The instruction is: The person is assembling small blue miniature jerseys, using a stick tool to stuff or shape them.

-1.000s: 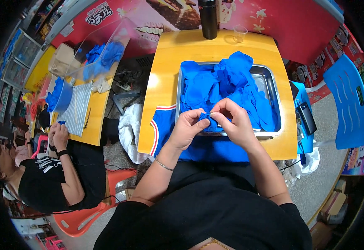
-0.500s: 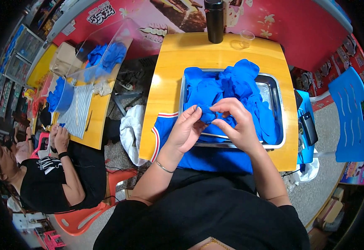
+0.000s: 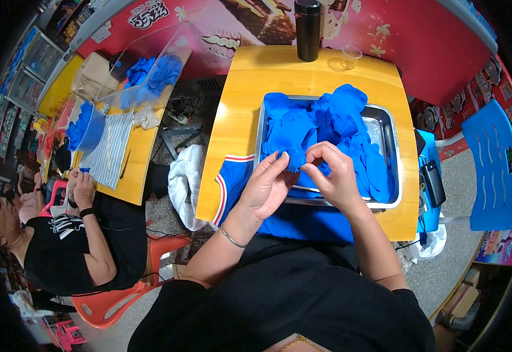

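In front of me a shallow metal tray [image 3: 395, 155] holds a heap of blue fabric pieces [image 3: 339, 114]. Over its near edge, my left hand [image 3: 266, 186] pinches a small blue fabric piece [image 3: 293, 157] between thumb and fingers. My right hand [image 3: 335, 176] meets it from the other side, its thumb and forefinger pressed together at the piece's edge. Whatever lies between those right fingertips is too small to make out. Beneath and beside the tray's near left corner spreads a blue garment [image 3: 236, 180] with red and white trim.
A black flask [image 3: 307, 32] and a clear plastic cup [image 3: 350, 56] stand at the table's far edge. To the right are a blue chair [image 3: 492, 170] and a phone [image 3: 435, 182]. A co-worker [image 3: 62, 252] sits left, by a table with a blue-filled tub [image 3: 94, 132].
The small blue piece has turned between my fingers. My right fingers have closed in from a spread pinch. The view has shifted slightly.
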The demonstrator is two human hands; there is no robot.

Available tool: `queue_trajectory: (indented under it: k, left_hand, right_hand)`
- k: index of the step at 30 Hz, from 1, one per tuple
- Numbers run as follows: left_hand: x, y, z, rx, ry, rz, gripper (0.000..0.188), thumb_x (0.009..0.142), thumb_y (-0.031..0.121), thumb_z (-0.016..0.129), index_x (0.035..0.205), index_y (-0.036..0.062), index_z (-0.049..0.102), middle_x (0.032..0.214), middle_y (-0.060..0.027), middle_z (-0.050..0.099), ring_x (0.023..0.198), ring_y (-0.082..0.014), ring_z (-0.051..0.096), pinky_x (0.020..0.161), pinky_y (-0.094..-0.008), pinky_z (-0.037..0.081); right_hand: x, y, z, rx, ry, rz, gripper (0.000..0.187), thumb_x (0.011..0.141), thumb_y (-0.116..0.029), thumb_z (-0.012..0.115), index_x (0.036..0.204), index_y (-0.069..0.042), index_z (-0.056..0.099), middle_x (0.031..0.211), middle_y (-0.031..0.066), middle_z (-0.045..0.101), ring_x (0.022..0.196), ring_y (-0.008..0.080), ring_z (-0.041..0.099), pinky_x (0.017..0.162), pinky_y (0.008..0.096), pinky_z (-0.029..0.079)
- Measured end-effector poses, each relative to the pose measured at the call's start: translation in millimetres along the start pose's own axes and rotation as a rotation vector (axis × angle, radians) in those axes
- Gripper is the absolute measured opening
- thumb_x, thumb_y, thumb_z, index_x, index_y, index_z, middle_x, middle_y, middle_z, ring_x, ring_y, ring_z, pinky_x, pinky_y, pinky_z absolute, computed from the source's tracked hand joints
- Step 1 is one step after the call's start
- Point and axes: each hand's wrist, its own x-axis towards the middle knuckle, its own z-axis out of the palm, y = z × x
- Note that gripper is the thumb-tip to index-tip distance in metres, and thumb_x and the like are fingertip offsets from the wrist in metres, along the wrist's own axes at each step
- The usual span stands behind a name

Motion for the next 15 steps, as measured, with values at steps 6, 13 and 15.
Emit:
queue_trajectory:
  k: [6, 13, 15]
  left_hand:
    - [-2, -2, -7, -0.073, -0.014, -0.003, 0.010, 0.090, 0.019, 0.056, 0.097, 0.0136, 0.061, 0.096, -0.0007, 0.063, 0.085, -0.0126, 0.056, 0.082, -0.0319, 0.042]
    - [-12, -4, 11, 0.273, -0.034, 0.284, 0.011, 0.089, 0.010, 0.057, 0.099, 0.0063, 0.060, 0.093, -0.0020, 0.063, 0.087, -0.0084, 0.056, 0.080, -0.0242, 0.043]
    - [-12, -5, 6, 0.369, -0.063, 0.333, 0.012, 0.088, 0.009, 0.058, 0.099, 0.0053, 0.060, 0.092, -0.0017, 0.062, 0.087, -0.0073, 0.055, 0.081, -0.0229, 0.043]
  right_hand:
    - [2, -6, -2, 0.019, -0.060, 0.028, 0.015, 0.076, -0.004, 0.065, 0.081, 0.000, 0.051, 0.081, 0.0072, 0.055, 0.071, 0.0145, 0.053, 0.062, 0.0252, 0.044]
    - [-8, -2, -2, 0.613, -0.165, 0.445, 0.015, 0.087, -0.016, 0.059, 0.084, -0.008, 0.047, 0.078, -0.0065, 0.043, 0.070, 0.0020, 0.039, 0.060, 0.0183, 0.033]
    - [-9, -2, 1, 0.632, -0.140, 0.424, 0.015, 0.087, -0.016, 0.059, 0.084, -0.008, 0.047, 0.077, -0.0064, 0.043, 0.069, 0.0020, 0.039, 0.060, 0.0186, 0.034]
